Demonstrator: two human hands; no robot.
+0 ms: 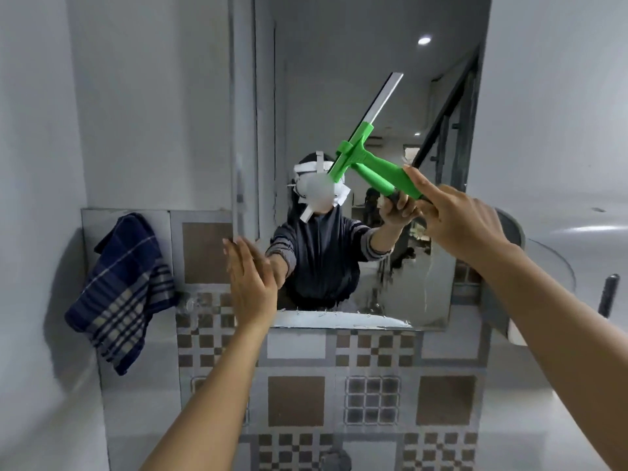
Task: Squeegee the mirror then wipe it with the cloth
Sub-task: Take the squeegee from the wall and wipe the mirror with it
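Head view findings: the squeegee point(370, 164) is recorded high against the mirror point(339, 79), its blade set on a diagonal from upper right to lower left. Blade and reflection meet, so contact with the glass is judged likely. The green handle is gripped at its rear end by the right hand point(455, 215), with the fingers curled round it and one digit laid forward along it. The left hand point(251, 283) is held flat with straight fingers at the mirror's lower left edge and holds nothing. The tool appears to be moulded plastic with a pale metal-looking blade strip. It is judged light and rigid, with only the wiping edge expected to flex, and the rear of the handle is judged the correct hold for leverage. Some slip is to be expected if the handle is wet. The mirror is flat, hard, smooth and fragile, so even, moderate pressure is advised. Droplets and streaks point(373, 300) are noted on its lower part. The cloth point(125, 294), a navy and pale check weave, is draped from a ledge left of the mirror, well apart from both hands. It is judged soft, limp and absorbent, and may be bunched anywhere. Patterned glazed tiles point(295, 399) are noted below the mirror.
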